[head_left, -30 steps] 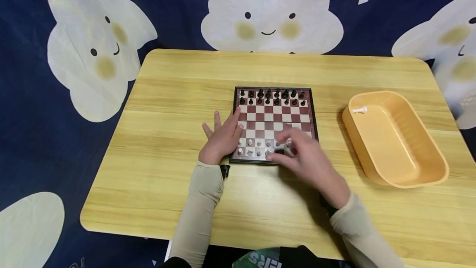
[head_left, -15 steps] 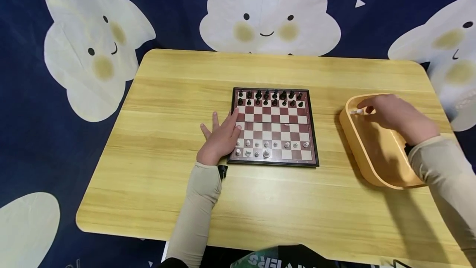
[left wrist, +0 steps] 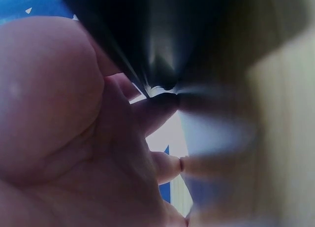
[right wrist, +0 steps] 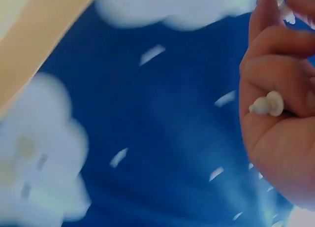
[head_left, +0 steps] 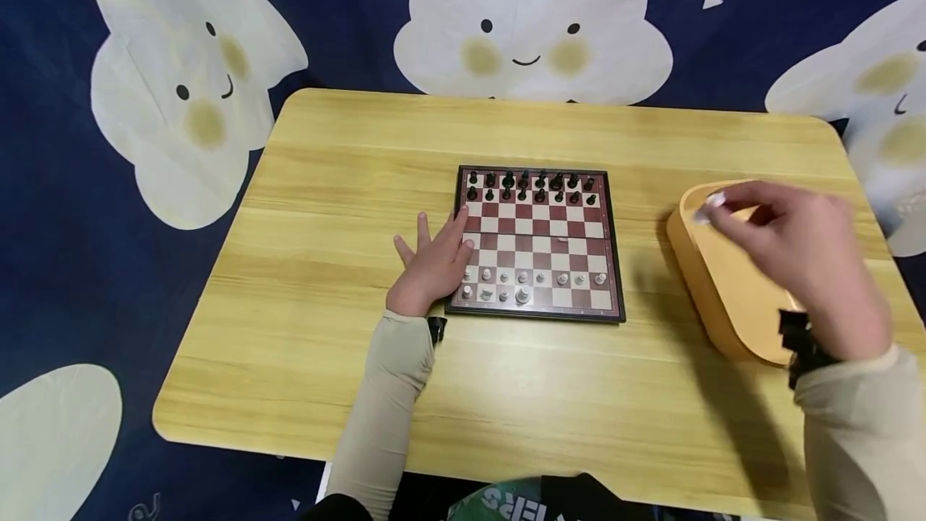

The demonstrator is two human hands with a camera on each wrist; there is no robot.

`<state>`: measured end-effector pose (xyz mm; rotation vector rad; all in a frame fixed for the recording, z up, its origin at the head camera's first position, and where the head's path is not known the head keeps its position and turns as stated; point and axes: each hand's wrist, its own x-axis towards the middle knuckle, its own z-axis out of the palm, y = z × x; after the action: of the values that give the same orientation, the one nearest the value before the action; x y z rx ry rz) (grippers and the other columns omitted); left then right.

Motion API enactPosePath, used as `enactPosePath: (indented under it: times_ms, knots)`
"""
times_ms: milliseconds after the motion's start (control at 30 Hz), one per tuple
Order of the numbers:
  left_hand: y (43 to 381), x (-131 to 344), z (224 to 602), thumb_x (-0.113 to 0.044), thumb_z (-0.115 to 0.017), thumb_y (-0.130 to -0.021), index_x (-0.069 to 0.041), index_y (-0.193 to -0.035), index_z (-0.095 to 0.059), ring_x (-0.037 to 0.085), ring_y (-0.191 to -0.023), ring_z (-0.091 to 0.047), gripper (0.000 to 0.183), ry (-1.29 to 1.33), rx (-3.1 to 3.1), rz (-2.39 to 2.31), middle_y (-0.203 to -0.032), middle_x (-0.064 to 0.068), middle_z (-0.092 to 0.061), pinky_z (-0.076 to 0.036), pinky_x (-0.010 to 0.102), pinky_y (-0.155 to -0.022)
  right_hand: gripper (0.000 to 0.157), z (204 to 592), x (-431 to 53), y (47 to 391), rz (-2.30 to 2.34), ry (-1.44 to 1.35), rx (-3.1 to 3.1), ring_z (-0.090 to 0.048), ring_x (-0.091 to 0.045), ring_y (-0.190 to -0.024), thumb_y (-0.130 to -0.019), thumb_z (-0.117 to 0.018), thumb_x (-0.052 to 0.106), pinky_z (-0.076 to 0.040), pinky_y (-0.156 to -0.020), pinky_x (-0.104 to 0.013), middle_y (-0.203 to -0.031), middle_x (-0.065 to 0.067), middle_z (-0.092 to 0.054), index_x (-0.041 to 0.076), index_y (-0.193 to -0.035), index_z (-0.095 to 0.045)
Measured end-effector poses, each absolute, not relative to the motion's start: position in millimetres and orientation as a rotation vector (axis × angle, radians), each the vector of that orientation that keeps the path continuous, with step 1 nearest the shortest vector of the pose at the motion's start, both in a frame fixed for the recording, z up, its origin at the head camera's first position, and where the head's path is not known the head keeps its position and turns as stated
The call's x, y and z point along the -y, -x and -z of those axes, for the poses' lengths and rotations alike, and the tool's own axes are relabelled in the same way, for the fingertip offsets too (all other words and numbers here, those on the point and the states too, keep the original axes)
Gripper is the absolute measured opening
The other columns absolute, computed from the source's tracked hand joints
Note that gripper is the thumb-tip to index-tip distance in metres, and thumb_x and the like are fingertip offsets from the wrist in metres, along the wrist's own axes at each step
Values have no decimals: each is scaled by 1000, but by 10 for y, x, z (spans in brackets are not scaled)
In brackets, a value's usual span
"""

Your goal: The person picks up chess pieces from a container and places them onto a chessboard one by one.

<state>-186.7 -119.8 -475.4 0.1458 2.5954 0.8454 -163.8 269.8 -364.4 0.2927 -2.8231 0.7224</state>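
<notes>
My left hand [head_left: 430,268], fingers spread, rests on the left edge of the chessboard [head_left: 535,246]. In the left wrist view its palm and fingers lie against the board's dark side. Black chess pieces [head_left: 538,195] fill the two far rows; white chess pieces [head_left: 522,294] stand on the near rows, the back one partly filled. Over the bin, my right hand [head_left: 817,264] pinches a white chess piece [head_left: 713,203] between thumb and forefinger. A second white chess piece [right wrist: 268,105] is tucked in its palm by the curled fingers, seen in the right wrist view.
The yellow plastic bin [head_left: 702,288] stands right of the board, its interior partly covered by my right hand and forearm. Around both lies the wooden tabletop [head_left: 311,264]. A dark blue cloth with cloud faces [head_left: 531,22] hangs behind.
My right hand went from the board's near rows into the bin, then rose with a white chess piece that had lain inside. The left hand stayed on the board's edge.
</notes>
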Motion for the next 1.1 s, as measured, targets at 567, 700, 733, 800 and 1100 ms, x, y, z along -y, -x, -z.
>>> enactPosePath:
  times_ms: [567, 700, 733, 800, 1100]
  knots:
    - [1850, 1168, 4718, -37, -29, -114, -30, -168, -5, 36, -153, 27, 60, -166, -2603, -799, -173, -1, -12, 27, 69, -110, 15, 4468, -1509, 1097, -851, -713, 2839, -75, -24, -87, -94, -78, 18, -60, -74, -46, -97, -8, -79, 6, -103, -81]
    - [1847, 1169, 4710, -37, -29, -114, -30, -168, -5, 36, -153, 27, 60, -165, -2605, -798, -173, -1, -12, 27, 69, -110, 16, 4510, -1466, 1123, -853, -715, 2833, -75, -24, -87, -95, -77, 19, -60, -75, -47, -97, -8, -78, 6, -103, -81]
    - [1848, 1168, 4711, -37, -29, -114, -30, -168, -5, 36, -153, 27, 60, -166, -2605, -798, -173, -1, -13, 27, 69, -110, 16, 4517, -1458, 1128, -853, -709, 2835, -75, -25, -88, -95, -77, 19, -60, -76, -47, -98, -9, -78, 6, -103, -81]
    - [1847, 1167, 4713, -37, -29, -114, -30, -168, -5, 36, -153, 27, 60, -165, -2604, -800, -173, -1, -13, 27, 69, -110, 17, 4523, -1444, 1130, -847, -697, 2844, -75, -26, -90, -95, -77, 19, -60, -78, -48, -99, -9, -78, 5, -104, -80]
    - [1853, 1197, 4722, -38, -28, -114, -30, -168, -5, 36, -153, 27, 59, -151, -2601, -810, -173, -1, -12, 27, 69, -110, 25, 4261, -1515, 981, -2055, -334, 2573, -56, -14, -79, -102, -66, 13, -49, -67, -25, -100, -2, -65, 5, -125, -61]
